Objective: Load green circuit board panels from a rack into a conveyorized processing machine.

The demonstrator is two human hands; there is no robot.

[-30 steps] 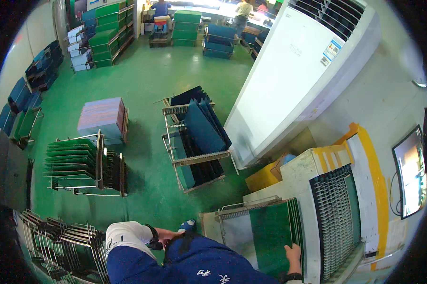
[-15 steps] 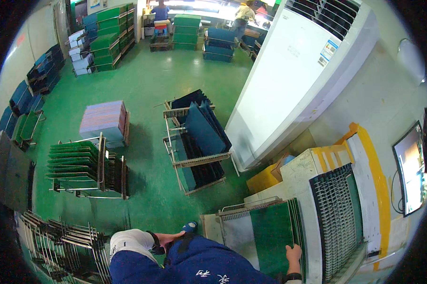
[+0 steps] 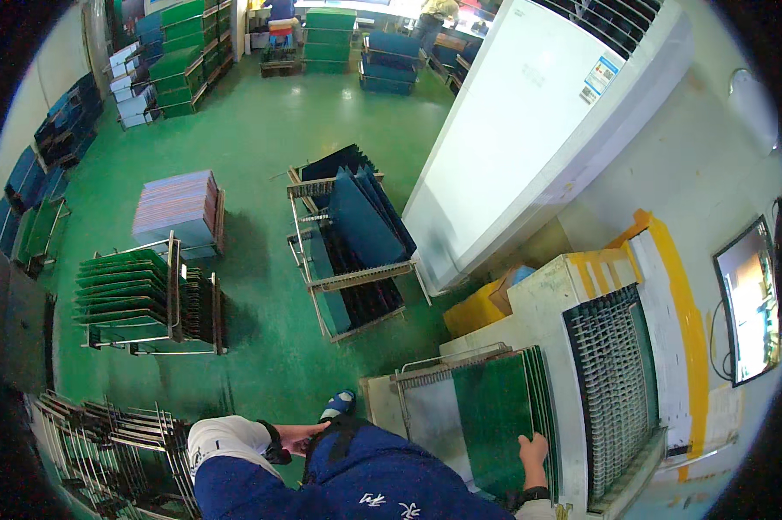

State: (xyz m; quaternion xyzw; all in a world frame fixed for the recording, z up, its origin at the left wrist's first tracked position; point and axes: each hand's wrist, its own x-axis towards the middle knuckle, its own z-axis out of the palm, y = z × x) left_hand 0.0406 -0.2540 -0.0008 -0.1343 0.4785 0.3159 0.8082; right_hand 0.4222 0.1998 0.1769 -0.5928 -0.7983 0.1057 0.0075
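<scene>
My view tips since half second ago: scene sits higher and slightly further left. Two hands. Right hand point(image 3: 534, 455) stays at right edge of green panel point(image 3: 495, 416), fingers bent; pinching or merely touching, I can't tell. Left hand point(image 3: 299, 438) near blue garment point(image 3: 382, 468), finger state unclear to me. Green panel stands in right half of near rack point(image 3: 434, 376). Beyond: one blue-panel rack point(image 3: 365, 225), one green-panel rack point(image 3: 135, 295), one pale stack point(image 3: 174, 208), one air conditioner point(image 3: 521, 139).
</scene>
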